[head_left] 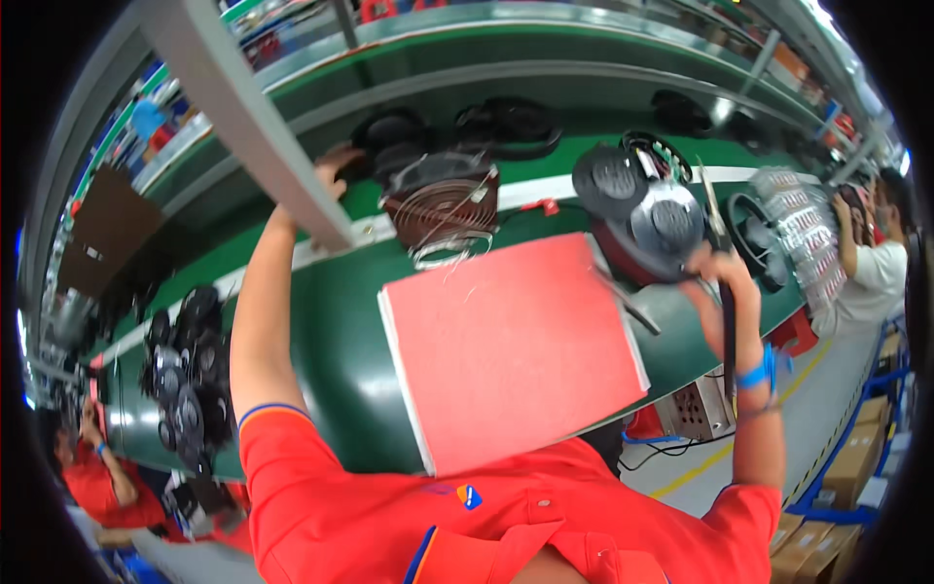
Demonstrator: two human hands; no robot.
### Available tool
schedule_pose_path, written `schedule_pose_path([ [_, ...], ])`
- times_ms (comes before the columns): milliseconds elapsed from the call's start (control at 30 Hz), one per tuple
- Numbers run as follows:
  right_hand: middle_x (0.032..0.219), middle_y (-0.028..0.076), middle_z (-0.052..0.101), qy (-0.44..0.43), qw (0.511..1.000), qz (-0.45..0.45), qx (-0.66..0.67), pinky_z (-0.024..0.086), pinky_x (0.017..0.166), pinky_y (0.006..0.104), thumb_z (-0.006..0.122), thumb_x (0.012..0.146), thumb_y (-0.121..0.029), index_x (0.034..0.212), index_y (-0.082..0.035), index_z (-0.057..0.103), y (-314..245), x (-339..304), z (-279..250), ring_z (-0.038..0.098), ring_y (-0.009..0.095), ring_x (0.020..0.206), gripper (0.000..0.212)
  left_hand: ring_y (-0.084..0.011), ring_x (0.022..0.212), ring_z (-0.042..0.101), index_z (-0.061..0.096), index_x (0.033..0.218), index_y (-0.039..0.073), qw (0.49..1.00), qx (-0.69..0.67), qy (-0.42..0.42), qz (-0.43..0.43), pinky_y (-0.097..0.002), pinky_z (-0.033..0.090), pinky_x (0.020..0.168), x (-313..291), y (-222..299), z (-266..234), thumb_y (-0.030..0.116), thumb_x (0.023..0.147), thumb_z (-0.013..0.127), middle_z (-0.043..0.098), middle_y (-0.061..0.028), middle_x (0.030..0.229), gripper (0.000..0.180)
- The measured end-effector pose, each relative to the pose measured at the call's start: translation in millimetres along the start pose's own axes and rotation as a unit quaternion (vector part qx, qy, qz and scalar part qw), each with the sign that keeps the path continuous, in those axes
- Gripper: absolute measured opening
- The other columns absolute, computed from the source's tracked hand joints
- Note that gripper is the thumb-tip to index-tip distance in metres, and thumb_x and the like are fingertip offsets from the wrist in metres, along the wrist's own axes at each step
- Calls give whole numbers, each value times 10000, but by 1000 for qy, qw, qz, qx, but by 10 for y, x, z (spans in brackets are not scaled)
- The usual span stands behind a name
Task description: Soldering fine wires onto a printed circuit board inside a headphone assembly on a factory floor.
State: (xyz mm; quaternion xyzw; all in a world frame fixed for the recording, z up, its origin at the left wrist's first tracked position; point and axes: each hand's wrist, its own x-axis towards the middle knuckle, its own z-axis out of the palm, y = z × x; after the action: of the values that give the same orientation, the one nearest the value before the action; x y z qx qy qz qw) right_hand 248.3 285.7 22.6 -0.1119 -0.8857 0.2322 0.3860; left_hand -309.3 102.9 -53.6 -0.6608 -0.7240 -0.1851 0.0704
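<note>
My left hand (334,173) reaches to the far side of the bench, beside a black round housing (391,128). Its fingers are blurred and partly behind a grey post, so their grip is unclear. In my right hand (728,274) is a long tool (717,219) with a pale metal tip and black handle, tip upward; its exact kind does not show. That hand is closed around it, next to round black parts with grey centres (667,220). Between my arms lies a red rectangular pad (511,350) with white edges. Behind it stands a dark unit with a round wire grille (446,206) and loose white wires.
The grey post (243,107) rises near my left forearm. A pile of black round parts (190,375) lies left on the green bench (336,321). A plastic-wrapped stack (800,234) stands at the right. Co-workers sit at far left and far right. Cartons (856,448) fill a right-hand shelf.
</note>
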Motion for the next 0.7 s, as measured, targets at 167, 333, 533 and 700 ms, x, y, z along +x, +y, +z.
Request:
schedule_pose_path([
  [167, 907, 117, 554, -4, 992, -24, -125, 438, 773, 282, 637, 712, 102, 969, -49, 496, 1121, 865, 144, 547, 242, 814, 329, -369, 1114, 450, 514, 1079, 26, 994, 5, -69, -89, -411, 363, 984, 306, 213, -17, -40, 623, 457, 487, -180, 1229, 465],
  [333, 860, 134, 566, 63, 987, -10, -146, 449, 720, 300, 613, 730, 101, 988, -54, 498, 1792, 1284, 513, 518, 325, 747, 323, -355, 993, 533, 543, 1006, 18, 989, -21, 45, -139, -403, 424, 874, 61, 167, -292, 40, 709, 569, 549, -199, 1076, 299],
  [533, 975, 81, 617, 13, 988, 30, -148, 461, 788, 256, 617, 807, 25, 1064, -50, 539, 1248, 858, 99, 595, 150, 887, 279, -218, 832, 585, 526, 1125, -26, 928, 151, 211, -269, -340, 461, 773, -1045, 530, -1459, 129, 906, 518, 614, -123, 959, 269],
  [700, 1005, 102, 628, -25, 987, 9, -160, 444, 839, 263, 598, 790, 93, 1047, -23, 569, 613, 178, -222, 599, 186, 930, 283, -42, 564, 393, 582, 1002, 53, 854, -91, 252, -445, -207, 289, 495, -2513, 1624, -2416, 209, 943, 496, 447, 43, 653, 188],
])
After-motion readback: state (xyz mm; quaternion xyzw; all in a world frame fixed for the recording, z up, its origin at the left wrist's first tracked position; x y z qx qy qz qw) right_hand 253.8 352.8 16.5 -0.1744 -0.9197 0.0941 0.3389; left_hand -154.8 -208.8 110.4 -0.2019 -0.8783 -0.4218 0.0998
